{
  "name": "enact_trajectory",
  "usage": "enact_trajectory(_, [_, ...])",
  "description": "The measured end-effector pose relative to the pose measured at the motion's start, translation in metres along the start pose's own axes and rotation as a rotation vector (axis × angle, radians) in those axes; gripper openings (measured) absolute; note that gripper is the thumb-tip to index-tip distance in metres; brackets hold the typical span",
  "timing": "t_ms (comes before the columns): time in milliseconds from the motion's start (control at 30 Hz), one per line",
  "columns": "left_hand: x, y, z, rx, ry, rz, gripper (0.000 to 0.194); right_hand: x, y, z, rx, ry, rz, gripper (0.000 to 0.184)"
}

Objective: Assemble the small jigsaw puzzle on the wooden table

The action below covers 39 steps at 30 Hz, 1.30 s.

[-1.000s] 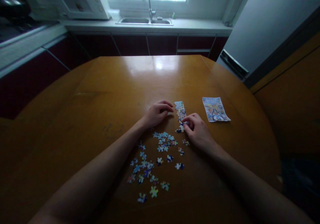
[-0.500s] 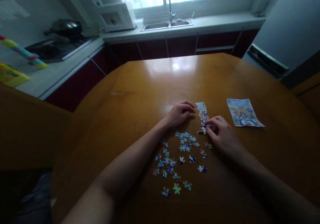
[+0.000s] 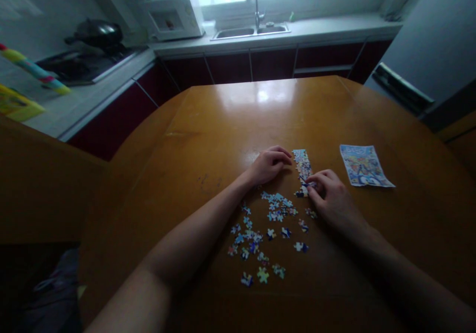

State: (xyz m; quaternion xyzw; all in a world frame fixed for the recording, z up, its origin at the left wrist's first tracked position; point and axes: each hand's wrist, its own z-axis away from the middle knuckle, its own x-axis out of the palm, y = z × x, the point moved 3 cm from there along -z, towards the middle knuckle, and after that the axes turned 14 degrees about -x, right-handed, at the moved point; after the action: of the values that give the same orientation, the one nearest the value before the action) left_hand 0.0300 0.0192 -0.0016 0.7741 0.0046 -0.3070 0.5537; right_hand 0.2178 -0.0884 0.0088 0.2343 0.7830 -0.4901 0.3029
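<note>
A narrow strip of joined jigsaw pieces (image 3: pixel 302 162) lies on the wooden table between my hands. My right hand (image 3: pixel 330 192) pinches a puzzle piece (image 3: pixel 311 185) at the strip's near end, with fingertips partly covering it. Whether that piece is locked into the strip I cannot tell. Resting on the table just left of the strip's far end, my left hand (image 3: pixel 270 164) has loosely bent fingers and holds nothing. Loose puzzle pieces (image 3: pixel 277 205) are spread nearer to me, several of them single, such as a yellow-green piece (image 3: pixel 263 275).
A creased picture sheet (image 3: pixel 364 166) lies right of the strip on the wooden table (image 3: pixel 223 125). Beyond the table are a counter with a sink (image 3: pixel 253 31), a microwave (image 3: pixel 174 18) and a wok (image 3: pixel 98 33) on the stove. A fridge (image 3: pixel 439 40) stands at the right.
The view has shifted slightly. My right hand stays at the strip's near end, its fingers moved only a little. My left hand keeps its place.
</note>
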Motion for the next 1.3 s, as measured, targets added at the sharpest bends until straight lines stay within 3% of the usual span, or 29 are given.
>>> enact_trajectory(167, [0.001,-0.001,-0.001,0.005,0.02,0.03,0.03,0.004,-0.047,0.008,-0.17,0.007,-0.001,0.013])
enact_trajectory(333, [0.001,0.0,-0.001,-0.004,0.02,0.03,0.03,0.047,-0.11,0.019,-0.448,-0.331,-0.098,0.017])
enact_trajectory(433, [0.001,0.001,-0.002,-0.017,0.027,0.034,0.03,0.073,-0.127,0.018,-0.551,-0.463,0.008,0.013])
enact_trajectory(600, [0.003,-0.001,-0.003,-0.02,0.027,0.058,0.03,0.093,-0.13,0.008,-0.611,-0.561,0.161,0.006])
enact_trajectory(867, [0.001,-0.004,-0.004,-0.02,0.027,0.077,0.026,0.096,-0.138,0.003,-0.618,-0.622,0.207,0.014])
enact_trajectory(1033, [0.0,-0.004,-0.004,-0.019,0.025,0.068,0.028,0.096,-0.135,0.001,-0.583,-0.633,0.102,0.012])
enact_trajectory(1200, [-0.001,-0.006,-0.004,-0.022,0.026,0.054,0.027,0.077,-0.128,-0.001,-0.493,-0.643,-0.138,0.009])
enact_trajectory(1300, [-0.002,-0.006,-0.003,-0.017,0.017,0.051,0.025,0.05,-0.112,-0.009,-0.332,-0.506,-0.323,0.022])
